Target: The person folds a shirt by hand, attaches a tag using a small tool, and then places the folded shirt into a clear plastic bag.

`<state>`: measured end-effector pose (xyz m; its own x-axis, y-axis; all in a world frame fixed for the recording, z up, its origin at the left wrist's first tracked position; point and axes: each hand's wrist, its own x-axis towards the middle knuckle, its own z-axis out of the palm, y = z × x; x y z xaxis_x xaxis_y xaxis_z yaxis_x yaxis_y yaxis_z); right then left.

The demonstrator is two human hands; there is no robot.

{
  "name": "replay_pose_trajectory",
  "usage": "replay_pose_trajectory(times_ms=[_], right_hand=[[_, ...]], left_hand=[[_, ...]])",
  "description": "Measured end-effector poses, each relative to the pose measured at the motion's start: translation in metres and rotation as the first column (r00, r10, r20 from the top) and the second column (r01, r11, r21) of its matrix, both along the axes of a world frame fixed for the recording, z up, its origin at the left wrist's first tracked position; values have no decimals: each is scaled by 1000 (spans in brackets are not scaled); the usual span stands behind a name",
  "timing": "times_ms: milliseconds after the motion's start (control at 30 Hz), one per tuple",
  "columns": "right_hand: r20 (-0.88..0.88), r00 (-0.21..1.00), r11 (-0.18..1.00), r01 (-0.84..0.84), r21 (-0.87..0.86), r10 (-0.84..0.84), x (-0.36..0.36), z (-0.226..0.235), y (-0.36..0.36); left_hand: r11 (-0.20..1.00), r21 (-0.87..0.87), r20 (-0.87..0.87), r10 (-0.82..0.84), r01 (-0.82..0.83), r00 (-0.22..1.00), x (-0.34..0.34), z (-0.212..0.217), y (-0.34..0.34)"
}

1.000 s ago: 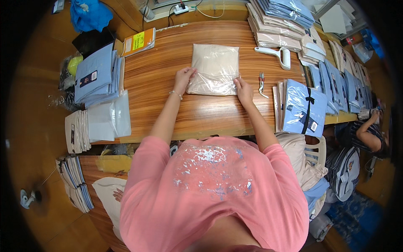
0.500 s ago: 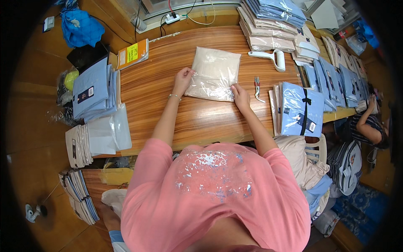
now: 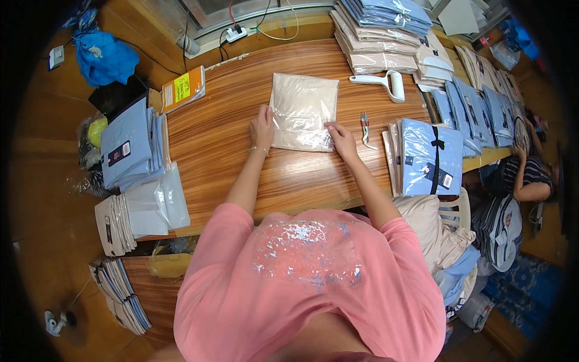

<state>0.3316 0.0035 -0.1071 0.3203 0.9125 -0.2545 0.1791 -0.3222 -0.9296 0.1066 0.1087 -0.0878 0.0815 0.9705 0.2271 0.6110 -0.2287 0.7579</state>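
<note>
A folded beige fabric item in a clear plastic bag (image 3: 303, 108) lies on the wooden table in front of me. My left hand (image 3: 262, 128) grips its left edge, fingers closed along the side. At the lower right corner, my right hand (image 3: 342, 141) pinches the bag, with the thumb on top and the other fingers partly hidden. The plastic shines and wrinkles across the lower half of the bag. To the right of my right hand lie small thread snippers with red on the handle (image 3: 365, 128).
A white lint roller (image 3: 393, 85) lies beyond the snippers. Bagged beige and blue garments (image 3: 386, 45) are piled at the back right. A black-ribboned blue bundle (image 3: 422, 160) stands at right, blue packs (image 3: 125, 145) and clear bags (image 3: 148, 208) at left. Another person (image 3: 531, 172) sits far right.
The bagged fabric has turned a little and now lies straighter, slightly to the left. My left hand has slid lower along its left edge. My right hand remains at the lower right corner.
</note>
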Motion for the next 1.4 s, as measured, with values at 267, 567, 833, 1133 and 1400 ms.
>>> replay_pose_trajectory(times_ms=[267, 567, 833, 1133, 1400], right_hand=[[-302, 941, 984, 173, 35, -154, 1, 6, 25], [-387, 903, 964, 245, 99, -190, 6, 9, 44], [-287, 933, 933, 285, 218, -218, 0, -10, 50], [-252, 939, 918, 299, 260, -235, 8, -22, 43], [190, 962, 978, 182, 103, -199, 14, -4, 55]], left_hand=[[999, 37, -30, 24, -23, 999, 3, -3, 3], [998, 31, -33, 56, -55, 998, 1, -7, 4], [997, -62, 105, 59, -53, 993, -2, -11, 10], [994, -91, 244, 76, -56, 967, -1, -24, 4], [995, -100, 74, 22, -15, 997, 0, -9, 3]])
